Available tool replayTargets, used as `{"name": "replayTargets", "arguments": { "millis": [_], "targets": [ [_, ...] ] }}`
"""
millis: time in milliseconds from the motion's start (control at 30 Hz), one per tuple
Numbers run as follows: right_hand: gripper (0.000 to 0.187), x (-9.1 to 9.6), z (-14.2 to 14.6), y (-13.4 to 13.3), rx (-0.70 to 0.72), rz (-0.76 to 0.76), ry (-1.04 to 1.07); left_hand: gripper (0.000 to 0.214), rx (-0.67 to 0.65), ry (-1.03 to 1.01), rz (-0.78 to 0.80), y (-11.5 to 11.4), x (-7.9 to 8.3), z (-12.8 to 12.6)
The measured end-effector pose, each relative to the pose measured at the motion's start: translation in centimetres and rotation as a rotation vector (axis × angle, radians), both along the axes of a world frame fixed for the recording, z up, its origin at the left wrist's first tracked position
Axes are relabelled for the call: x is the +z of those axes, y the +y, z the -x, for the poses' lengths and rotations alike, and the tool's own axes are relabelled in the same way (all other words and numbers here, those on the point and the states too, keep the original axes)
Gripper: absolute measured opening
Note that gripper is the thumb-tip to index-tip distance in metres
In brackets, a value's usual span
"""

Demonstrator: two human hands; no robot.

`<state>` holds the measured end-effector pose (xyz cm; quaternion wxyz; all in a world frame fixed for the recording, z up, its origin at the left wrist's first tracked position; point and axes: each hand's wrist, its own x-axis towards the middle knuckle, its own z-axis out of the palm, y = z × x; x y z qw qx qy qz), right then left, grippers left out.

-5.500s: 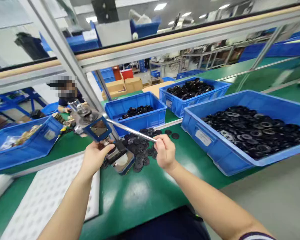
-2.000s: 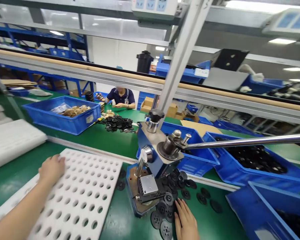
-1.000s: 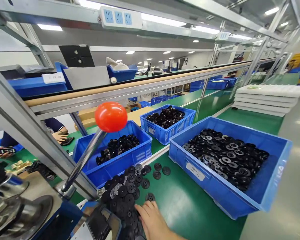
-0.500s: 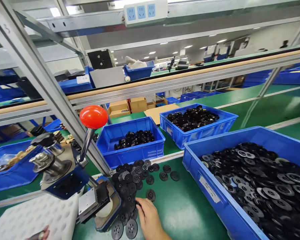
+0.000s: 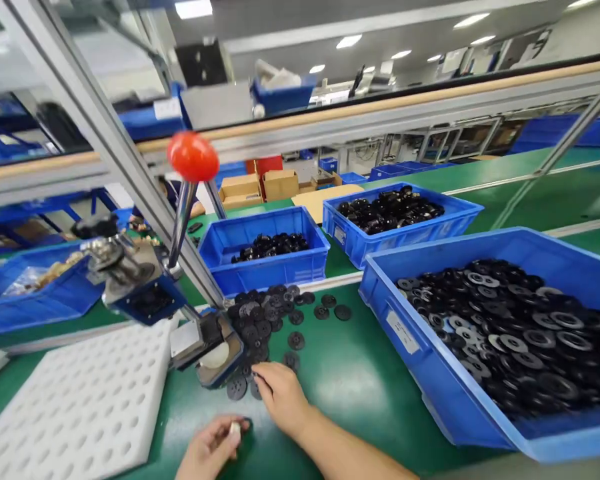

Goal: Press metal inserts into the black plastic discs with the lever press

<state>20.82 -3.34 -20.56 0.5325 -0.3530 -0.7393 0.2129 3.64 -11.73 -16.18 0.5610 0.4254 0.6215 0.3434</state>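
Note:
At the bottom middle, my left hand (image 5: pixel 210 448) is closed around a small part, pale with a dark end, whose kind I cannot make out. To its upper right, my right hand (image 5: pixel 283 397) has its thumb and fingers pinched at the near edge of a pile of black, holed discs (image 5: pixel 265 312). Something dark shows at those fingertips, too small to name. Just left of the pile stands a hand press (image 5: pixel 215 340) with a metal lever and a red ball knob (image 5: pixel 193 157).
A white foam tray (image 5: pixel 90 400) with rows of round hollows lies left. A large blue bin (image 5: pixel 405 373) of black rings stands right. Behind are two blue bins (image 5: pixel 265 275) (image 5: pixel 400 233) of dark parts. A metal post (image 5: pixel 110 147) slants up beside the press.
My left hand has moved right, from over the foam tray to the bottom middle. My right hand is a little further left and higher in view. The camera has tilted down.

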Motion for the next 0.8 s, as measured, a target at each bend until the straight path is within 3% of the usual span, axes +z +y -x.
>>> {"name": "replayTargets", "arguments": {
  "millis": [200,333,433,600,800],
  "targets": [
    [0.027,1.7,-0.5,-3.0,0.015,0.129,-0.022,0.066,-0.151,-0.047,-0.018,1.8,1.6,-0.4],
    [0.022,1.9,-0.2,-5.7,0.071,0.261,0.003,0.059,-0.244,-0.127,-0.037,1.2,0.6,-0.1],
    [0.022,1.6,0.4,-7.0,0.085,0.316,-0.009,0.051,-0.240,-0.191,-0.040,0.1,-0.8,0.2],
    [0.023,1.3,1.2,-8.1,0.108,0.304,-0.031,0.032,-0.234,-0.168,-0.027,-1.1,-2.2,0.7],
    [0.029,0.1,0.6,-8.0,0.048,0.212,-0.087,0.015,-0.253,-0.062,-0.148,-0.9,-1.2,0.6]
  ]
}}
